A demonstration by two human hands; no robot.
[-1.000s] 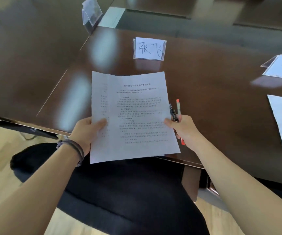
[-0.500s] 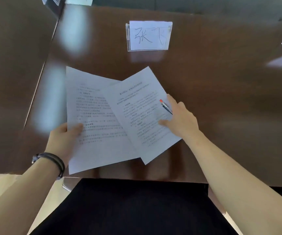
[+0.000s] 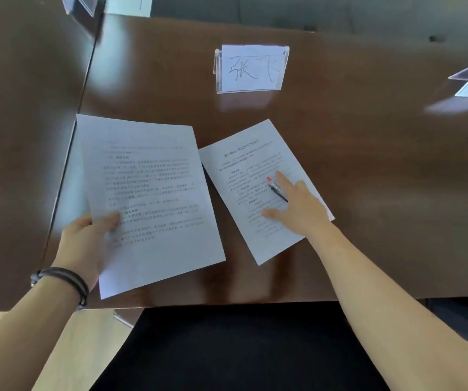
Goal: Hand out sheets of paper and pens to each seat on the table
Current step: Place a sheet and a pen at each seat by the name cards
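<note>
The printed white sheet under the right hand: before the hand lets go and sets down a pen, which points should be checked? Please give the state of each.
1. Printed white sheet lies flat on the dark brown wooden table: ok.
2. Sheet squared to the table edge: not ok, it is rotated.
3. Sheet in front of the clear acrylic name card holder: ok.
4. Pens ready in the right hand: ok.
5. Remaining paper stack gripped by the left hand: ok.
6. Pen count: cannot tell.

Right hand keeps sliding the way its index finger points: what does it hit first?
Past the sheet under the right hand, bare table, then probably the name card stand; depth is uncertain.
</note>
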